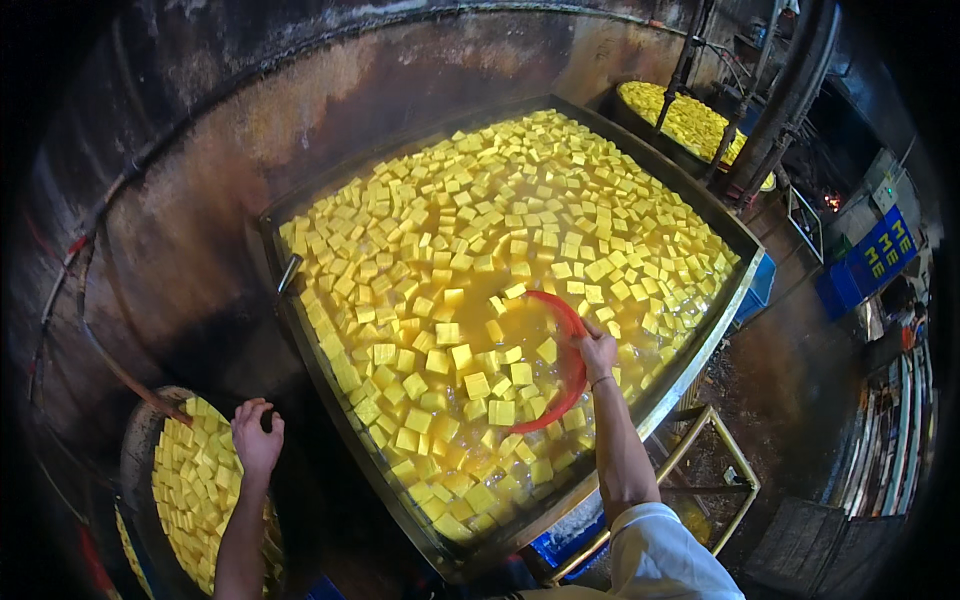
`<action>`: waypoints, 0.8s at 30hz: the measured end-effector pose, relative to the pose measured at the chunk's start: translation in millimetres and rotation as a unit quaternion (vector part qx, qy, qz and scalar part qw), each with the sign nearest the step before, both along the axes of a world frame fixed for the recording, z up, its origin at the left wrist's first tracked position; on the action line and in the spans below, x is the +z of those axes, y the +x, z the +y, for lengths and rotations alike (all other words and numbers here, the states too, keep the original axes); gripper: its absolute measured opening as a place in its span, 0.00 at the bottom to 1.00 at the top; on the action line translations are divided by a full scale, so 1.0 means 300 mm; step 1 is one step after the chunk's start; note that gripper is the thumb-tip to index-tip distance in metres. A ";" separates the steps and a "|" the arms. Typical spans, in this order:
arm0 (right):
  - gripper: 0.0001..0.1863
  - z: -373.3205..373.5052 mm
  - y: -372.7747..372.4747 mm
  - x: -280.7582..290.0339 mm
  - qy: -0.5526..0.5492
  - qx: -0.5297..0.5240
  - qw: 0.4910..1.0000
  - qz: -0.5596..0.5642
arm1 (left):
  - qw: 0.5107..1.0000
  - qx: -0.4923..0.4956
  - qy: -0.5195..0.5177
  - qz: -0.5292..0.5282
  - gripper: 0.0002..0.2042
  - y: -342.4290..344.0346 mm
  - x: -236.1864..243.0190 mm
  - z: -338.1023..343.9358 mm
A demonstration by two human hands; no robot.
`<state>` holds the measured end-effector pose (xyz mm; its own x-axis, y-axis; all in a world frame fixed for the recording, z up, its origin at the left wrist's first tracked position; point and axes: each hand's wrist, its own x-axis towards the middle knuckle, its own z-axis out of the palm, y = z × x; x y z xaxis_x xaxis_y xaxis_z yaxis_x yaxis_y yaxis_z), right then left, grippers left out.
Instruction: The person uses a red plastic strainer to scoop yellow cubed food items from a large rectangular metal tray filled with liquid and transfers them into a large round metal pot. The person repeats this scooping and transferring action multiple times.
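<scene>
My right hand [598, 352] grips the right rim of a round red plastic basin [574, 376], which is tilted and partly sunk in a big square metal vat [690, 366]. Yellow liquid fills the vat, with a great many yellow tofu cubes [478, 385] floating in it. Some cubes lie inside the basin's curve; its left side is under the liquid, so I cannot tell if its wall has holes. My left hand [258, 437] is raised over a round tub [140, 450] heaped with similar cubes. Its fingers are bent, thumb apart, with nothing visible between them.
A short metal pipe [289, 273] sticks up at the vat's left edge. Hoses [115, 350] hang along the stained wall. Another round vat of yellow pieces [690, 118] stands behind upright pipes [780, 100]. A metal frame [735, 480] and blue crates [868, 262] are on the right.
</scene>
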<state>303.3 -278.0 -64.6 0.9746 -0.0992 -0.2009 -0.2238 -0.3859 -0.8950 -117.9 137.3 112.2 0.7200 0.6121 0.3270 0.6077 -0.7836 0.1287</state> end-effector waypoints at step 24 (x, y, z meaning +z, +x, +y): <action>0.23 -0.131 -0.131 -0.065 0.358 -0.038 0.929 0.091 | 0.669 0.200 -0.707 -0.114 0.09 0.698 -0.515 -0.705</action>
